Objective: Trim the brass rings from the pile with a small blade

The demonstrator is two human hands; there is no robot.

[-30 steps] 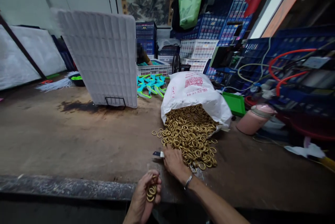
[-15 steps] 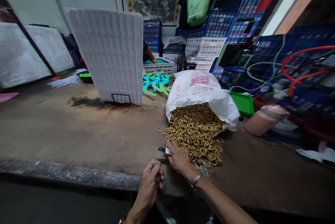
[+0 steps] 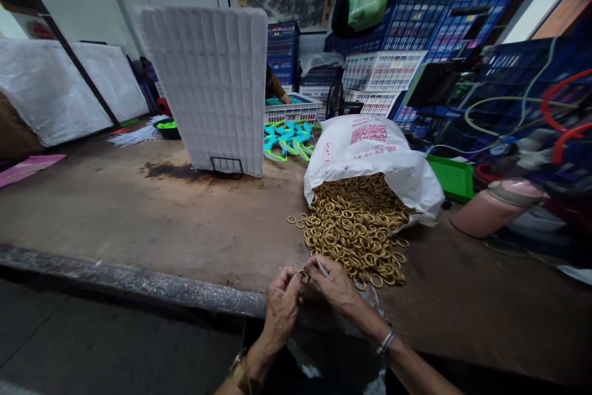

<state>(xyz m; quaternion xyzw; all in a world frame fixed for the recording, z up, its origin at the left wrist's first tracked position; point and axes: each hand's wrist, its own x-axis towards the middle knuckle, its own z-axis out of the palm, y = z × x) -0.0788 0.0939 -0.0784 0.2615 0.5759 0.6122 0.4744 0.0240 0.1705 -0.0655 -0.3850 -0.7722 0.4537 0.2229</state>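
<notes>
My left hand (image 3: pixel 281 304) is closed at the table's front edge, pinching a brass-coloured ring (image 3: pixel 303 274) between thumb and fingers. Right beside it, my right hand (image 3: pixel 340 289) is closed on a small blade (image 3: pixel 322 268), whose pale part shows between the fingers. The fingertips of both hands meet around the ring, and whether the blade touches it I cannot tell. Just beyond my hands lies a heap of similar rings (image 3: pixel 356 228), spilling from the mouth of a white sack (image 3: pixel 370 148) that rests on its side.
A white ribbed panel (image 3: pixel 213 87) stands upright in a black wire stand (image 3: pixel 226 166). Behind it are turquoise and green pieces (image 3: pixel 289 138) and a person's arm over a white crate (image 3: pixel 296 113). On the right are a green tray (image 3: pixel 451 178) and a pink bottle (image 3: pixel 494 210).
My right hand has turned and come to my left hand, the blade now mostly hidden in its fingers. My left hand has risen slightly, a ring now showing at its fingertips. The view has shifted left.
</notes>
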